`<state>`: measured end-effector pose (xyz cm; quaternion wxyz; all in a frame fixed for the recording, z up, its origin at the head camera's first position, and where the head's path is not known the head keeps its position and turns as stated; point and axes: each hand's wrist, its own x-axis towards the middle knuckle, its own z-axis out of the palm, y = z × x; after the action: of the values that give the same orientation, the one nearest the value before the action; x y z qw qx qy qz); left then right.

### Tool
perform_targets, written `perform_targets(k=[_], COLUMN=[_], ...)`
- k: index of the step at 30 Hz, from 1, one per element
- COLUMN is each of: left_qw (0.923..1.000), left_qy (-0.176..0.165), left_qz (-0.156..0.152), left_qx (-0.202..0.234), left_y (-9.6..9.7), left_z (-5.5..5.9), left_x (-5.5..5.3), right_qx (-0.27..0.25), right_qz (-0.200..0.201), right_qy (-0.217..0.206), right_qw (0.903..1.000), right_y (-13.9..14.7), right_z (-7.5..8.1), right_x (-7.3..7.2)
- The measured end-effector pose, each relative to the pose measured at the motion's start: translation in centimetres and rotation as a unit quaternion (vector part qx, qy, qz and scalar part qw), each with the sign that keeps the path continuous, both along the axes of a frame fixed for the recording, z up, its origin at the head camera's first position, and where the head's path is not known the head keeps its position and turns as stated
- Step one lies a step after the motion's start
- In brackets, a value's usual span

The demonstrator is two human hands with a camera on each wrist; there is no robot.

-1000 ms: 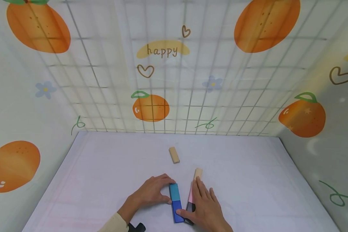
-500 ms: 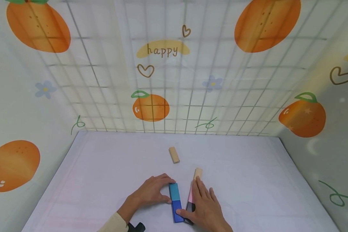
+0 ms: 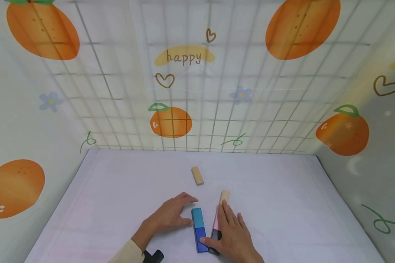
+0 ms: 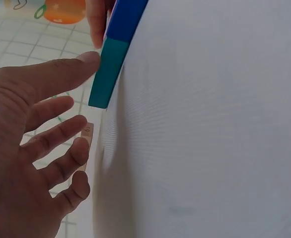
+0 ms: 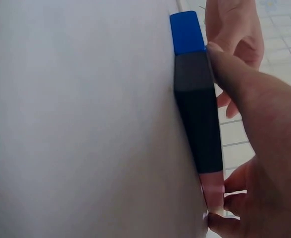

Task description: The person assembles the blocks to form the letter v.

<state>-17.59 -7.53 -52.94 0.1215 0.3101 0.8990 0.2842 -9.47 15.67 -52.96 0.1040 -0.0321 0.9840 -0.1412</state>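
A teal block (image 3: 197,218) and a blue block (image 3: 200,241) lie end to end in the head view. My left hand (image 3: 166,214) is just left of them, fingers spread and lifted off the teal block's far end; its thumb stays close by its side. My right hand (image 3: 235,233) lies with fairly straight fingers over a second row: a black block (image 5: 200,114), a pink block (image 3: 216,222) and a plain wooden block (image 3: 225,196). Its thumb rests on the blue block. The two rows meet at the near end in a narrow V; the hand partly hides the second row.
Another plain wooden block (image 3: 197,176) lies alone farther back on the white table (image 3: 125,175). Curtains printed with oranges (image 3: 171,122) stand behind and at both sides. A black object (image 3: 154,256) shows beside the left sleeve.
My left fingers have come off the teal block's far end and spread, and the hand has shifted slightly left. The right hand and the blocks look unmoved.
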Motion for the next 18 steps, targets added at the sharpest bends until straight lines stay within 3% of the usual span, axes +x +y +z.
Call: perform_targets(k=[18], left_qw=[0.9978], left_qy=[0.021], left_qz=[0.060], left_qx=[0.019], left_y=[0.51], left_z=[0.62], left_x=[-0.71], right_qx=[0.001], right_qz=[-0.001], right_qy=[-0.002], right_qw=[1.0000], right_y=[-0.04], right_z=[0.22], right_x=[-0.01])
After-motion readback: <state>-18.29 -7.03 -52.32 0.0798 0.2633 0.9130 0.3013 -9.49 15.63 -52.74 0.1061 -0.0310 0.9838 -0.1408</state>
